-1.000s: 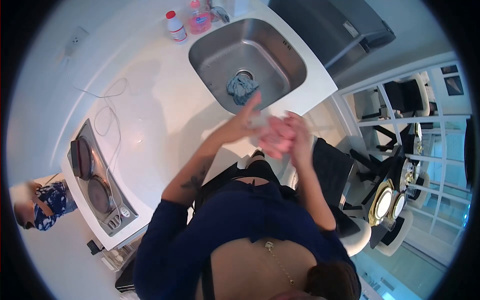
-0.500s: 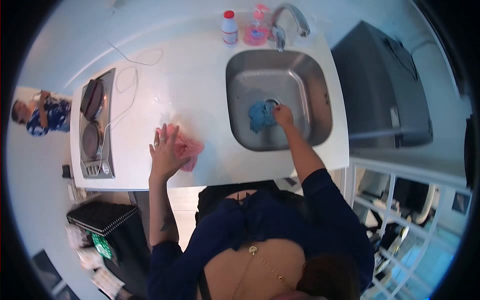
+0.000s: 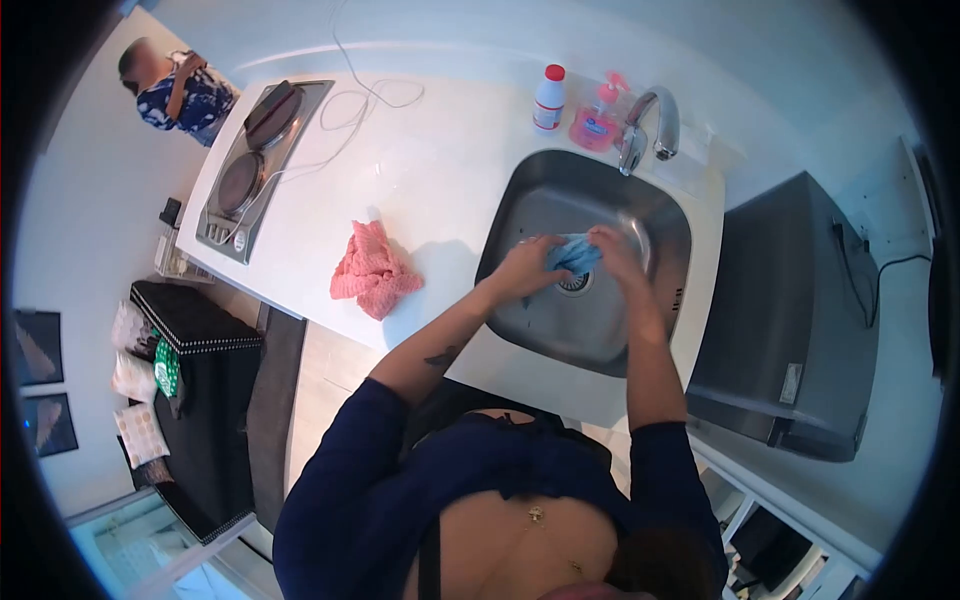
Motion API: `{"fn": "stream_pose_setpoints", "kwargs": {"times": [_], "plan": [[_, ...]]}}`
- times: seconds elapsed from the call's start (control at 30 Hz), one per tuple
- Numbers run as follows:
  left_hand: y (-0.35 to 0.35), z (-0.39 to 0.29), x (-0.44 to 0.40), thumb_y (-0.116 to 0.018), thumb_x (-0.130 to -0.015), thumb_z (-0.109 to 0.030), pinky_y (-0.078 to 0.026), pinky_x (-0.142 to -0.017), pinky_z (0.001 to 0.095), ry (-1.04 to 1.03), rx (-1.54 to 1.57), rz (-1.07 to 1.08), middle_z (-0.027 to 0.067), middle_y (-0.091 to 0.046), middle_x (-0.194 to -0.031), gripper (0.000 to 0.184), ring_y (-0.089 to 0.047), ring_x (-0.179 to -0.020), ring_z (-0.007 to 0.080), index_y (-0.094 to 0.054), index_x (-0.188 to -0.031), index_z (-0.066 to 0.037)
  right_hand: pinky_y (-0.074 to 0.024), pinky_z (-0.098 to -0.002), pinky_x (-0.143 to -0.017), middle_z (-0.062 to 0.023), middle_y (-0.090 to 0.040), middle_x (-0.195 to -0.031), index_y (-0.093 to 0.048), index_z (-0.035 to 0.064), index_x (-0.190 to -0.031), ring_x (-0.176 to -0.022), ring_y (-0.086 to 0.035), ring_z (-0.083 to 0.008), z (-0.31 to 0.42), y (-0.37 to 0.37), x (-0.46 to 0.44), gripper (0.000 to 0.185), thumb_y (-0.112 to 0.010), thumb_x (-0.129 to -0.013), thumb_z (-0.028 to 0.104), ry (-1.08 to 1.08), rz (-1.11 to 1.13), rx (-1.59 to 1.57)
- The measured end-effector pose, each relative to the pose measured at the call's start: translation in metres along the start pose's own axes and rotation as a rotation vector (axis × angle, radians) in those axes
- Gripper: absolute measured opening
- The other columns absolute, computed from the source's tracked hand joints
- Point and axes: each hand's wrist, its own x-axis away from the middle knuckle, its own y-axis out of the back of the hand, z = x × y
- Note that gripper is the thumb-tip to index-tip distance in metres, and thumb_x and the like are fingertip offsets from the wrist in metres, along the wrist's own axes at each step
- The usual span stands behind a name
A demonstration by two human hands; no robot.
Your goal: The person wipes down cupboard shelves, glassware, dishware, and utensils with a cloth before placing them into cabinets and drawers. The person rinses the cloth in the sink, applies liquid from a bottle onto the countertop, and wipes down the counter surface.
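Note:
A blue cloth [image 3: 573, 254] is bunched between both hands over the drain of the steel sink [image 3: 520, 190]. My left hand [image 3: 528, 267] grips its left side, fingers curled around the fabric. On the opposite side, my right hand [image 3: 617, 252] is closed on the cloth as well. A crumpled pink cloth [image 3: 375, 272] lies on the white counter, left of the sink and apart from both hands.
Behind the sink stand a white bottle with a red cap [image 3: 548, 98], a pink soap pump bottle [image 3: 596, 122] and a chrome faucet [image 3: 655, 125]. A two-plate cooktop [image 3: 262, 165] with a white cable is at left. Another person [image 3: 185, 95] stands beyond it; a grey fridge [image 3: 790, 310] is right.
My left hand has let go of the pink cloth and moved right into the sink. Both hands now hold the blue cloth, which is gathered tighter. The camera view has turned.

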Motion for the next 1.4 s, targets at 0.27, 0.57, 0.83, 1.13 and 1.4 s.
{"fn": "stream_pose_setpoints", "kwargs": {"times": [0.27, 0.57, 0.83, 1.13, 1.4], "plan": [[0.018, -0.034, -0.024, -0.063, -0.080, -0.030, -0.046, -0.064, 0.0384, 0.128, 0.248, -0.066, 0.0181, -0.062, -0.076, 0.032, -0.060, -0.069, 0.0336, -0.062, -0.092, 0.000, -0.0396, -0.0257, -0.065, 0.0020, -0.053, -0.075, -0.055, 0.0091, -0.084, -0.071, -0.051, -0.0091, 0.072, 0.034, -0.007, 0.013, -0.052, -0.083, 0.022, 0.054, 0.103, -0.479], [0.035, -0.028, -0.054, -0.060, -0.084, -0.030, -0.044, -0.061, 0.0432, 0.111, -0.146, -0.053, 0.0242, -0.057, -0.073, 0.035, -0.057, -0.068, 0.0386, -0.056, -0.072, 0.003, -0.0482, -0.0382, -0.079, -0.0173, -0.061, -0.103, -0.046, 0.0057, -0.100, -0.090, -0.060, -0.0278, 0.055, 0.044, -0.081, 0.026, -0.052, -0.084, 0.026, -0.186, -0.110, -0.872], [0.030, -0.028, -0.106, -0.057, -0.087, -0.024, -0.045, -0.059, 0.0318, 0.197, 0.410, -0.127, 0.0064, -0.059, -0.075, 0.023, -0.056, -0.066, 0.0133, -0.055, -0.088, -0.001, -0.0455, -0.0407, -0.084, -0.0201, -0.058, -0.111, -0.049, 0.0028, -0.100, -0.096, -0.059, -0.0282, 0.088, 0.056, -0.071, 0.027, -0.043, -0.085, 0.024, -0.135, -0.027, -0.888], [0.016, -0.040, -0.098, -0.049, -0.086, -0.008, -0.048, -0.075, 0.0286, 0.362, 1.019, 0.094, 0.0050, -0.059, -0.090, 0.024, -0.059, -0.080, 0.0126, -0.054, -0.108, -0.001, -0.0447, -0.0286, -0.079, -0.0038, -0.057, -0.099, -0.051, 0.0039, -0.115, -0.091, -0.055, -0.0132, 0.081, 0.033, -0.006, 0.030, -0.052, -0.086, 0.014, 0.077, 0.086, 0.109], [0.004, -0.007, -0.105, -0.057, -0.075, -0.011, -0.046, -0.081, 0.0319, -0.259, 0.203, -0.033, 0.0120, -0.061, -0.098, 0.039, -0.059, -0.092, 0.0221, -0.053, -0.112, 0.000, -0.0429, -0.0259, -0.080, -0.0040, -0.059, -0.096, -0.056, 0.0016, -0.109, -0.088, -0.054, -0.0119, 0.072, 0.042, -0.013, 0.025, -0.051, -0.085, 0.005, 0.154, 0.023, -0.043]]}}
